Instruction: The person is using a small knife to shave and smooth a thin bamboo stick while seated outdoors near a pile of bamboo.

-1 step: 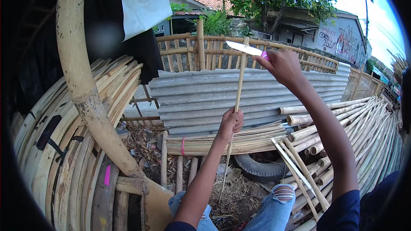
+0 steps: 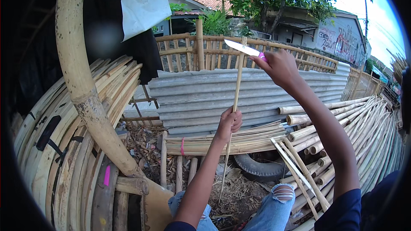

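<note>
My left hand [image 2: 229, 124] is wrapped around the lower-middle part of a long, thin bamboo strip [image 2: 237, 87]. The strip stands nearly upright, its thin lower end hanging over the ground between my knees. In my raised right hand [image 2: 278, 66] is a knife [image 2: 239, 48] with a pale blade and a pink handle. The blade points left and lies across the strip near its top end. Frayed fibres show at that tip, just above the blade. How deep the edge sits in the bamboo cannot be made out.
A thick bamboo post [image 2: 81, 72] slants up at left, before stacked split bamboo [image 2: 72, 145]. Ahead are a corrugated metal sheet [image 2: 257, 90] and bamboo fence [image 2: 177, 51]. Bundled strips [image 2: 205, 145], a tyre [image 2: 257, 167] and a pile of bamboo poles [image 2: 359, 132] lie low.
My right hand and the knife have shifted slightly left and downward. The strip's top end has moved a little left, and my left hand keeps its grip.
</note>
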A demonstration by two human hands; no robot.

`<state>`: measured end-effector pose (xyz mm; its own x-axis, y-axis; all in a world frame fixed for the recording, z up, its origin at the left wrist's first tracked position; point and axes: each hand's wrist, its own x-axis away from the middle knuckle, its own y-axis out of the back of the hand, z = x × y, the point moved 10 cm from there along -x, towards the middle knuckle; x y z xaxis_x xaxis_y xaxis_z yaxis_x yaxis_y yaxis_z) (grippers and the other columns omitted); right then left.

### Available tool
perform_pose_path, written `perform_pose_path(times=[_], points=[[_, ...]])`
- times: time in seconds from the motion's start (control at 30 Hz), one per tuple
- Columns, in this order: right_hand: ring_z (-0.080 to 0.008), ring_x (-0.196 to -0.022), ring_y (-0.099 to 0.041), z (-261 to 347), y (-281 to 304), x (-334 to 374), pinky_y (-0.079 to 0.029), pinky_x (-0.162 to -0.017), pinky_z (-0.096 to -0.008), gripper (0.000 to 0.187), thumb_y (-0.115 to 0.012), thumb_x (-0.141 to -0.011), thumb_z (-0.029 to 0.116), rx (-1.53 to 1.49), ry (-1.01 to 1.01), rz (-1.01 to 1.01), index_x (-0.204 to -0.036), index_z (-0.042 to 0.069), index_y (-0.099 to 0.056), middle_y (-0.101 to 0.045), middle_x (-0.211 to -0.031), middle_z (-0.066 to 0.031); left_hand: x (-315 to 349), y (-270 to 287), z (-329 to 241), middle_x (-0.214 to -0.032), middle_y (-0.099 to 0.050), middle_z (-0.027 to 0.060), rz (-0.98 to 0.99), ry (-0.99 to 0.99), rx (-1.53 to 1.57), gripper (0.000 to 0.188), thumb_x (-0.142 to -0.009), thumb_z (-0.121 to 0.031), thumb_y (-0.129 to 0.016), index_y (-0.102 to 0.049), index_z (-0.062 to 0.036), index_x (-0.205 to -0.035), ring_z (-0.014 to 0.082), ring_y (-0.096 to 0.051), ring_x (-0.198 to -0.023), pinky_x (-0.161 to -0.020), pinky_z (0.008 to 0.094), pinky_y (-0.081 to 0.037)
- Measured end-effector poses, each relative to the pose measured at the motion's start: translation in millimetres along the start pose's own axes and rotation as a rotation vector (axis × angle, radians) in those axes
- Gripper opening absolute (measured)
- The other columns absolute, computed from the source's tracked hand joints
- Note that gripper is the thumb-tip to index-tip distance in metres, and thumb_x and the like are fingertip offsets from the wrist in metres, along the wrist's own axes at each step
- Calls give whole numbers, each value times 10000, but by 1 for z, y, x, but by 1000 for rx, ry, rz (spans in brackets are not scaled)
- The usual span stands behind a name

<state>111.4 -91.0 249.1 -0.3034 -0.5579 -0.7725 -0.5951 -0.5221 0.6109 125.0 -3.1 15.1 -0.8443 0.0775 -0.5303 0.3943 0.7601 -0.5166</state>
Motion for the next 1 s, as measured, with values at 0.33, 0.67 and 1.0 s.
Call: perform_pose_path(times=[0.33,0.67,1.0], points=[[-287,-399,-527,2,10,-12,-395,-393,-372,602,-478,-854,573,242,134,-51,-521,81,-578,-501,-444,-118,-4,2,4,-531,-290,-69,-52,-2,-48,158,-910,-207,-506,-436,-115,-803,8,-238,-387,-336,177,-164],[-304,-433,-535,-5,-15,-8,-406,-430,-398,561,-508,-841,562,186,100,95,-594,71,-619,-496,-449,-120,-8,5,5,-529,-300,-61,-53,25,-29,170,-912,-208,-490,-421,-114,-788,9,-237,-388,-335,174,-162],[-303,-431,-552,41,-62,28,-425,-417,-377,596,-465,-853,592,199,284,162,-554,100,-620,-523,-451,-96,-6,21,-2,-532,-285,-83,-113,-17,-62,153,-912,-217,-507,-455,-122,-804,3,-243,-389,-342,177,-165]])
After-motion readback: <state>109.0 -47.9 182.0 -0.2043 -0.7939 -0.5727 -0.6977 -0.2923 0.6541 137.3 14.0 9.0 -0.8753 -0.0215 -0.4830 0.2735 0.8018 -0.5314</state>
